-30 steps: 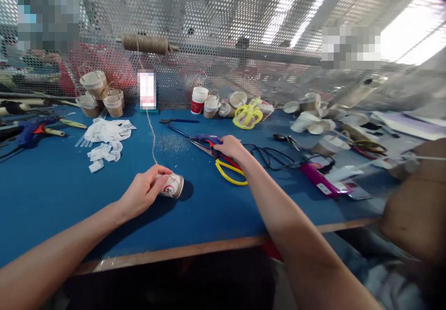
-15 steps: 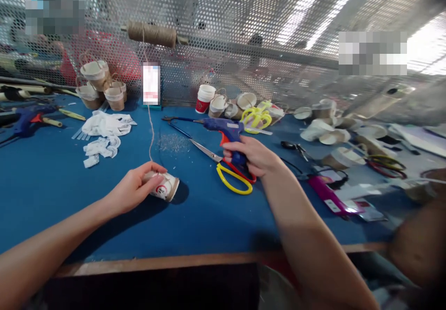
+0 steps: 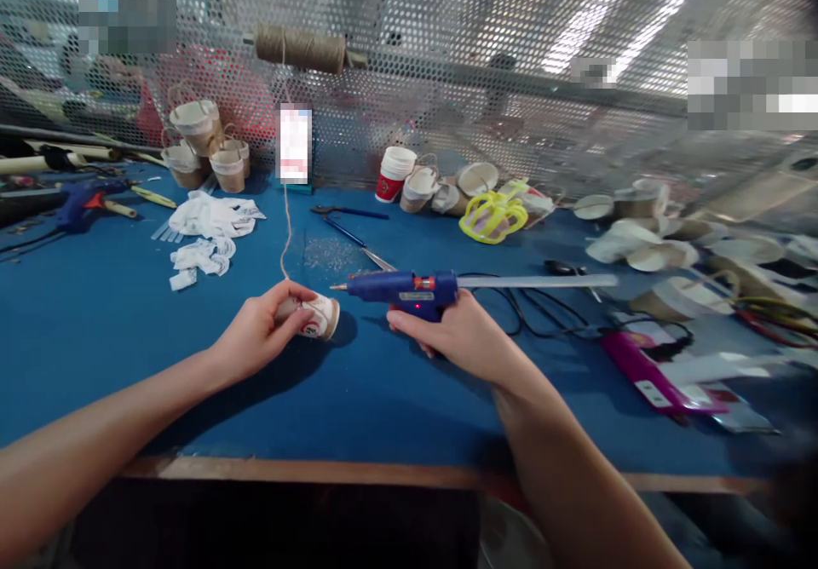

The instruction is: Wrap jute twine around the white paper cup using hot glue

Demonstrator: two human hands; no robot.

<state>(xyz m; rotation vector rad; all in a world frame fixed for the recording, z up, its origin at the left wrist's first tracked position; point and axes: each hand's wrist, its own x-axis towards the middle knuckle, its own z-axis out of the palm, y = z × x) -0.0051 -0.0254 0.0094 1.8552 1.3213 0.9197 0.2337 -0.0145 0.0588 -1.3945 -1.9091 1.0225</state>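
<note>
My left hand (image 3: 259,336) is closed around a small paper cup (image 3: 318,316) lying on its side on the blue table (image 3: 95,330). A brown twine (image 3: 287,220) runs from the cup up to a twine spool (image 3: 300,48) on the mesh wall. My right hand (image 3: 457,336) grips a blue glue gun (image 3: 409,290), held level, its nozzle pointing left and close to the cup's rim. A long glue stick (image 3: 537,281) juts from the gun's back.
Scissors (image 3: 358,241) lie behind the gun. Twine-wrapped cups (image 3: 201,147) stand at back left, white paper scraps (image 3: 208,228) beside them. More cups (image 3: 440,190), a yellow crown-shaped object (image 3: 492,215), a pink tool (image 3: 645,373) and black cable (image 3: 530,318) crowd the right. Another glue gun (image 3: 86,203) lies far left.
My right hand picked the glue gun up from beside the scissors and brought it left, level, to the cup. My left hand stayed on the cup.
</note>
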